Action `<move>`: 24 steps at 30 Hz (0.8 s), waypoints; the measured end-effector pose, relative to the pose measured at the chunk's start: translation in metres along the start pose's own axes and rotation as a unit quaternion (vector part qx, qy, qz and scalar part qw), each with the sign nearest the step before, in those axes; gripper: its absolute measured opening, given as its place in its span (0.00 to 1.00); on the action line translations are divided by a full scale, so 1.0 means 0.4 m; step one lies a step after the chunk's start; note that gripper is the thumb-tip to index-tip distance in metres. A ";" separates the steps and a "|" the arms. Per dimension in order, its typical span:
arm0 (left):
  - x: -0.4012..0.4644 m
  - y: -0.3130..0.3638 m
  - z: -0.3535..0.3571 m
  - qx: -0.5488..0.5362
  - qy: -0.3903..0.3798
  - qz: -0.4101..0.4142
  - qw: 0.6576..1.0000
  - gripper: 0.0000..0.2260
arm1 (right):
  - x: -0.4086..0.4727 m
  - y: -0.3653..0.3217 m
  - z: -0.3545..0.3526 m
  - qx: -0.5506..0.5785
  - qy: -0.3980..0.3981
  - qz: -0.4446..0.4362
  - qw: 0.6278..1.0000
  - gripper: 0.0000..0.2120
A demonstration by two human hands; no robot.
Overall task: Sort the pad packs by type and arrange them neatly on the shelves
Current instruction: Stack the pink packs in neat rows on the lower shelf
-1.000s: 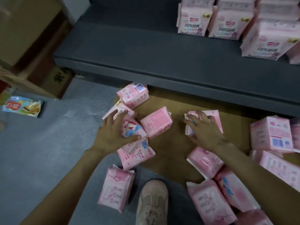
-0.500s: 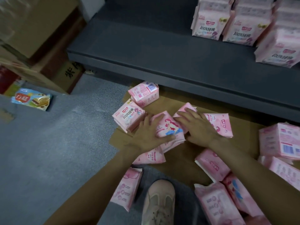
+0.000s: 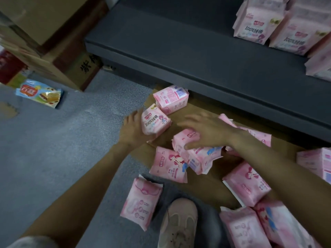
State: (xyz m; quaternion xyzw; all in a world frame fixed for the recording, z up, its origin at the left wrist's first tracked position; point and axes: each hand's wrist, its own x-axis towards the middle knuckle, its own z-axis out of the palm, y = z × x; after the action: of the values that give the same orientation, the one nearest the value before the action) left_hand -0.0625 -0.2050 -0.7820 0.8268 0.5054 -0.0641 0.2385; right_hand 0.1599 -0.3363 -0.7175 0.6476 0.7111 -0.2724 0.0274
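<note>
Several pink pad packs lie scattered on a brown cardboard sheet (image 3: 222, 187) on the floor below a dark grey shelf (image 3: 179, 56). My left hand (image 3: 133, 128) grips a pink pack printed "100%" (image 3: 155, 123) from its left side. My right hand (image 3: 206, 130) lies blurred, fingers stretched out, over a pack with a cartoon girl (image 3: 195, 154); whether it touches it is unclear. Another pack, barcode up (image 3: 171, 98), sits at the shelf's foot. Matching "100%" packs (image 3: 258, 25) stand upright on the shelf at the right.
Cardboard boxes (image 3: 44, 33) are stacked at the left, with a snack packet (image 3: 40, 93) on the grey floor beside them. My shoe (image 3: 179, 222) is at the bottom centre. More pink packs (image 3: 247, 185) pile up at the lower right. A loose pack (image 3: 141, 201) lies by the shoe.
My left hand left the cartoon-girl pack and moved up-left to grip the "100%" pack. My right hand shifted left over the cartoon-girl pack. The view came closer to the floor.
</note>
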 end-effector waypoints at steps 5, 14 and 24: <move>0.020 0.010 0.023 0.002 0.014 -0.002 1.000 0.46 | -0.008 0.008 0.072 0.055 0.007 0.062 0.996 0.27; -0.086 0.106 -0.121 -0.021 0.080 0.247 0.965 0.45 | -0.118 0.016 -0.013 0.226 0.142 0.085 0.960 0.36; 0.030 0.413 -0.218 0.054 0.200 0.570 0.795 0.33 | -0.223 0.149 -0.240 0.407 0.204 0.106 0.884 0.31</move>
State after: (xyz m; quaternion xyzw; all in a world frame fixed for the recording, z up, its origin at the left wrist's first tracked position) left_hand 0.0746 -0.2171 -0.6551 0.9711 -0.0250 0.2235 0.0804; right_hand 0.2601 -0.3759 -0.6218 0.7144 0.4548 -0.3951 -0.3558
